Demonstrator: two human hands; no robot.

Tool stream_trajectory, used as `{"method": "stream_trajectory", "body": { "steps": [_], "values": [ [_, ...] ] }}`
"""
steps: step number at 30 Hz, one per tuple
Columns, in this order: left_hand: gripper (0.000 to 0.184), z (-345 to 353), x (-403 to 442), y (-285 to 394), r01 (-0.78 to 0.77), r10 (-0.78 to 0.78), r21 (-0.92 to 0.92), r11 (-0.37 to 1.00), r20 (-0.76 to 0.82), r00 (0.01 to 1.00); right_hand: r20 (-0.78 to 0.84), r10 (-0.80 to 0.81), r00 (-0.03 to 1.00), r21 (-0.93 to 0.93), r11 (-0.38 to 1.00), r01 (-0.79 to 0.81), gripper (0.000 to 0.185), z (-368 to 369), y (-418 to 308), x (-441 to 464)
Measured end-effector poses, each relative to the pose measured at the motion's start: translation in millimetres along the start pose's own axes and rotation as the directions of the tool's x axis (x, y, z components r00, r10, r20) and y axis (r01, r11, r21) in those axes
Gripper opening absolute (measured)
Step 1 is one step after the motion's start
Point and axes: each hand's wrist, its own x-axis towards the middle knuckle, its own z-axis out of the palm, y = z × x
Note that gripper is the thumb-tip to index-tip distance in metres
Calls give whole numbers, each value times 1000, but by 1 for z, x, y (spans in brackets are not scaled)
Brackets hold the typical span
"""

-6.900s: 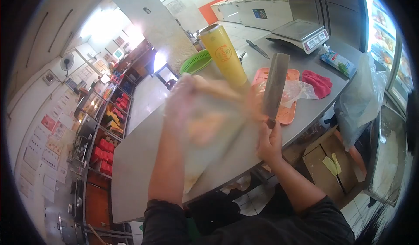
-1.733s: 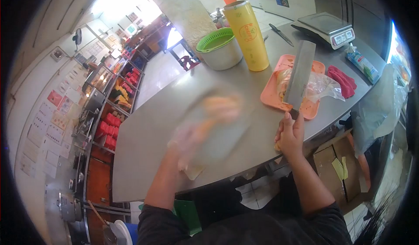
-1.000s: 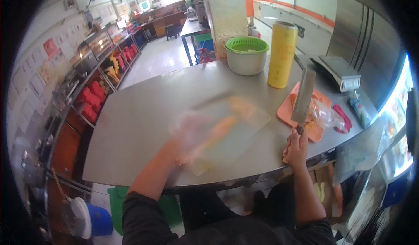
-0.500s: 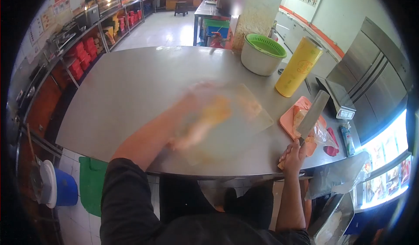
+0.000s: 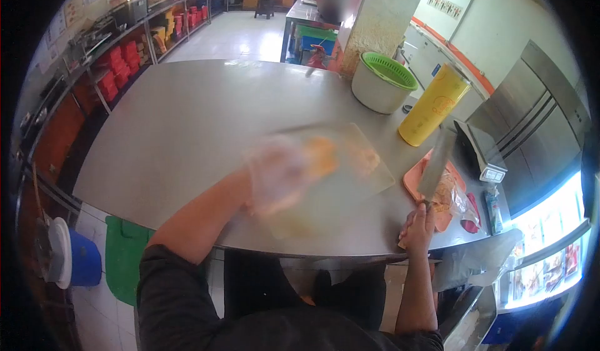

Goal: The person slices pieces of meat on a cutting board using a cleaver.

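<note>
My left hand [image 5: 278, 166], seemingly in a clear plastic glove, is smeared over the left part of a pale, see-through cutting board [image 5: 337, 207]. An orange-yellow piece of food [image 5: 323, 156] lies close by its fingers; whether they touch it I cannot tell. Another pale orange piece [image 5: 367, 160] sits towards the board's far right corner. My right hand [image 5: 414, 228] is closed round the handle of a large knife [image 5: 435, 171]. Its broad blade points up and away, in front of a pink tray [image 5: 412, 179] holding food in a clear plastic bag [image 5: 461, 202].
At the far right of the steel table [image 5: 181, 120] stand a white tub with a green basket [image 5: 382, 85], a yellow roll [image 5: 434, 106] and a scale [image 5: 480, 151]. A tube [image 5: 494, 210] lies at the right edge. On the floor to the left is a blue bucket [image 5: 84, 257].
My left hand has come back from the food's far side towards me and now blurs over the board's left part. The knife stays in my right hand, its blade more upright. The view has shifted slightly.
</note>
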Motion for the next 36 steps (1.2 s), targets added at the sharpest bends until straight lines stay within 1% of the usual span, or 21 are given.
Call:
{"method": "stream_trajectory", "body": {
  "steps": [2,4,5,7,8,9,11,14,17,19,20,21,23,24,26,27,29,31,33,35,36],
  "values": [
    [39,-2,-3,-8,-32,32,-18,999,-49,998,53,15,998,-83,996,-11,22,6,-10,0],
    [34,-3,-6,-15,-110,107,-44,993,-64,992,191,100,976,-548,836,22,28,27,-33,-11],
    [34,-4,-8,-16,-103,100,-49,993,-70,993,200,100,975,-553,833,28,28,35,-36,-11],
    [30,-12,-13,-4,-34,31,-57,998,-67,997,475,-73,877,-708,560,430,34,66,-50,-19],
    [30,-10,-16,-2,-23,19,-63,998,-64,998,439,133,889,-798,513,317,39,85,-75,-27],
    [29,-8,-20,0,-132,133,11,991,-158,978,448,140,883,-796,512,323,39,98,-78,-26],
    [28,-6,-25,0,-221,239,97,970,-251,938,592,105,799,-770,366,523,39,117,-83,-21],
    [27,-6,-28,-4,-358,306,-92,929,-350,885,623,153,767,-764,328,556,37,138,-97,-3],
    [24,-10,-25,-1,-363,364,65,930,-322,874,647,122,752,-744,316,589,35,134,-91,23],
    [22,-24,-29,9,-180,154,-144,973,-175,972,652,104,751,-746,270,609,34,134,-92,28],
    [22,-29,-33,11,-183,155,-148,972,-181,971,644,110,757,-753,264,602,33,133,-89,31],
    [17,-34,-36,11,-235,238,39,971,-112,965,635,116,763,-761,258,595,32,131,-88,32],
    [13,-29,-40,7,-291,305,215,932,-32,952,648,87,756,-746,270,609,31,129,-87,25],
    [14,-18,-41,4,-321,349,152,935,-227,909,661,55,748,-728,289,622,30,130,-88,21],
    [15,7,-34,2,-359,364,92,929,-415,834,659,100,745,-734,299,609,30,136,-97,10],
    [21,24,-24,2,-330,316,85,940,-574,755,656,141,742,-740,313,595,29,137,-100,8],
    [31,51,-9,-7,-303,264,74,950,-710,653,682,119,721,-716,306,627,29,133,-92,15],
    [31,74,0,-25,-309,319,140,941,-673,668,705,94,703,-693,298,656,28,129,-84,22],
    [33,86,4,-38,-312,369,206,928,-636,678,712,161,683,-700,225,678,28,128,-80,29],
    [33,93,5,-41,-308,387,237,921,-618,684,706,184,684,-708,205,675,28,130,-77,30],
    [32,87,0,-35,-285,345,200,937,-640,687,697,208,686,-717,185,672,29,132,-75,31]
  ]
}}
